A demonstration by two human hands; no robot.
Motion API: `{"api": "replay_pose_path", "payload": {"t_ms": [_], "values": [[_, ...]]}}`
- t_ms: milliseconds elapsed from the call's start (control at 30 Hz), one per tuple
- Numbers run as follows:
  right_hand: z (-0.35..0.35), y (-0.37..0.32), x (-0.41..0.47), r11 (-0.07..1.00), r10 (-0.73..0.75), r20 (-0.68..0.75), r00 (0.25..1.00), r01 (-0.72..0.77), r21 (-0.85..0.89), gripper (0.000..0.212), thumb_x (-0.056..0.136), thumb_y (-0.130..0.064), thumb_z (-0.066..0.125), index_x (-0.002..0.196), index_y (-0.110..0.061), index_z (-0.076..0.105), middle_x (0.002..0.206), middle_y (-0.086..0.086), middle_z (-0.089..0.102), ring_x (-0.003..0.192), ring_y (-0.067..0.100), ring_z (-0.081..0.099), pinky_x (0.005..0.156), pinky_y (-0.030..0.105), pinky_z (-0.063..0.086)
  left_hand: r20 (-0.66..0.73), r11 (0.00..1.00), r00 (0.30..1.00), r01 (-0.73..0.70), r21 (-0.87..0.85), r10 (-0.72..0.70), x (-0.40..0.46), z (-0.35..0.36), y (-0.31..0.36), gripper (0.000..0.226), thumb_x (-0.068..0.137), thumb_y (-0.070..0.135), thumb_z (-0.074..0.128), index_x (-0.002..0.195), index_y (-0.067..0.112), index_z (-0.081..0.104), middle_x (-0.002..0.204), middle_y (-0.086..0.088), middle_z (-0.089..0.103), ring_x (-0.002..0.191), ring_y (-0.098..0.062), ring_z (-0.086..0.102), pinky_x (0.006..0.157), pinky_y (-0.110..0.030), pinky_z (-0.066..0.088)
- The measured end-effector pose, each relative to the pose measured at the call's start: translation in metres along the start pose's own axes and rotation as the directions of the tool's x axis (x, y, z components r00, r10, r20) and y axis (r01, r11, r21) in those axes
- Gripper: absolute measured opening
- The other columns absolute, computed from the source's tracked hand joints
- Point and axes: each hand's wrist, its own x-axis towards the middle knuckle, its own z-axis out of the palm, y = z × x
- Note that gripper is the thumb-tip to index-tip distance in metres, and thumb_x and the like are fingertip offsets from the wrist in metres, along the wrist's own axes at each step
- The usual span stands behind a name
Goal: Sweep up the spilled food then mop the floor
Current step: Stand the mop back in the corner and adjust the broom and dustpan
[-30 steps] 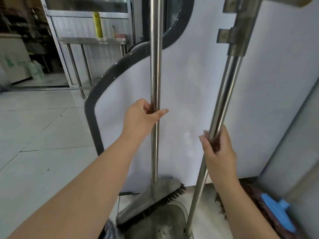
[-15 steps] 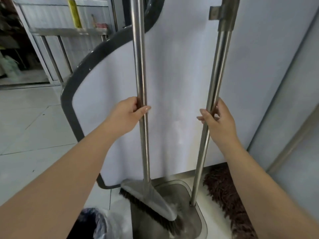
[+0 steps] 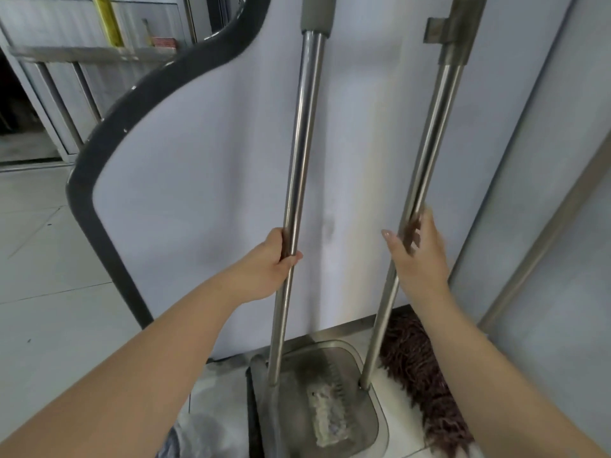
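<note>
My left hand (image 3: 269,264) is closed around the steel handle of the broom (image 3: 302,143), which stands nearly upright. The broom's dark bristle head (image 3: 259,411) rests on its edge at the left side of the grey dustpan (image 3: 367,395). A clump of pale debris (image 3: 327,419) lies inside the pan. My right hand (image 3: 421,259) is at the dustpan's long steel handle (image 3: 429,143); its fingers are spread and blurred, with the pole between thumb and fingers. A brown string mop head (image 3: 420,371) lies on the floor right of the pan.
A white panel with a dark curved trim (image 3: 198,160) stands right behind the tools. A bin lined with a clear bag (image 3: 198,434) sits at the bottom, left of the broom head. Pale floor tiles (image 3: 49,259) stretch to the left, towards a steel cabinet (image 3: 66,84).
The broom head has swung from lying across the pan to standing on edge at its left side. My right hand's fingers have loosened from the dustpan handle. The view has tilted downward.
</note>
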Motion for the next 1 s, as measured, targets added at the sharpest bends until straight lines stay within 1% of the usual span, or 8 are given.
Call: {"api": "replay_pose_path", "payload": {"t_ms": [167,300,400,500,633,800,867,1000], "values": [[0.018,-0.015,-0.042,0.989,-0.146,-0.232,0.962,0.145,-0.023,0.063,0.086,-0.024,0.065,0.142,-0.010,0.038,0.137,0.013,0.035,0.127,0.017,0.035,0.106,0.031,0.029,0.004,1.000,1.000,-0.014,0.010,0.014,0.008,0.016,-0.007,0.014,0.097,0.017,0.045,0.100,0.028,0.037,0.104,0.000,0.060,0.101,-0.020,0.059,0.087,-0.027,0.048],[0.035,-0.052,-0.031,0.981,-0.152,0.048,0.987,0.145,0.127,0.054,0.087,-0.033,0.061,0.137,-0.019,0.044,0.115,-0.011,0.045,0.097,-0.014,0.046,0.078,-0.001,0.037,-0.028,1.000,0.999,-0.023,0.000,0.023,0.009,0.017,-0.003,0.022,0.093,0.018,0.053,0.087,0.036,0.043,0.090,0.009,0.059,0.088,-0.005,0.061,0.084,-0.023,0.050],[0.044,-0.094,-0.007,0.989,-0.058,0.319,0.946,0.012,0.145,0.049,0.087,-0.041,0.058,0.133,-0.025,0.048,0.108,-0.019,0.052,0.096,-0.005,0.052,0.074,0.003,0.037,-0.049,1.000,0.999,-0.003,0.018,0.004,0.004,0.004,0.016,0.019,0.092,0.019,0.055,0.085,0.034,0.044,0.074,0.011,0.053,0.065,0.003,0.056,0.063,-0.011,0.044],[0.043,-0.143,0.010,0.995,-0.073,0.397,0.915,0.041,0.090,0.005,0.088,-0.039,0.057,0.091,-0.034,0.057,0.084,-0.019,0.060,0.081,-0.005,0.056,0.066,0.004,0.039,0.009,0.995,0.995,0.098,0.012,-0.098,-0.007,-0.028,0.053,0.009,0.093,0.018,0.052,0.100,0.021,0.048,0.089,-0.003,0.061,0.082,-0.017,0.061,0.080,-0.033,0.052],[0.024,-0.214,0.025,0.997,-0.072,0.442,0.894,0.059,0.043,0.013,0.086,-0.042,0.058,0.075,-0.039,0.054,0.068,-0.015,0.059,0.067,-0.004,0.056,0.058,0.004,0.040,0.060,0.983,0.982,0.181,0.014,-0.181,-0.026,-0.080,0.115,0.016,0.094,0.017,0.050,0.109,0.012,0.048,0.100,-0.012,0.063,0.094,-0.026,0.061,0.089,-0.042,0.049],[-0.009,-0.283,0.034,0.996,-0.012,0.462,0.887,0.050,-0.069,0.016,0.088,-0.037,0.059,0.076,-0.027,0.057,0.060,-0.012,0.054,0.060,0.000,0.051,0.057,0.005,0.039,-0.126,0.972,0.964,0.229,-0.045,-0.233,-0.040,-0.126,0.195,0.017,0.092,0.019,0.055,0.109,0.022,0.056,0.099,0.007,0.063,0.086,-0.005,0.060,0.075,-0.010,0.044],[-0.025,-0.308,0.037,0.995,0.036,0.445,0.895,0.011,-0.102,0.016,0.088,-0.036,0.058,0.079,-0.024,0.059,0.065,-0.010,0.057,0.064,0.003,0.053,0.060,0.003,0.038,-0.194,0.968,0.949,0.246,-0.042,-0.250,-0.040,-0.140,0.227,0.019,0.091,0.016,0.055,0.109,0.016,0.061,0.098,0.003,0.065,0.087,-0.011,0.062,0.078,-0.017,0.047],[-0.061,-0.333,0.043,0.983,0.171,0.411,0.895,-0.127,-0.133,0.011,0.086,-0.039,0.059,0.090,-0.029,0.059,0.081,-0.015,0.058,0.079,0.002,0.054,0.064,0.001,0.037,-0.180,0.942,0.938,0.317,0.109,-0.295,-0.035,-0.147,0.273,0.021,0.089,0.014,0.051,0.070,0.024,0.056,0.066,0.006,0.055,0.065,-0.013,0.052,0.062,-0.007,0.040]]}}
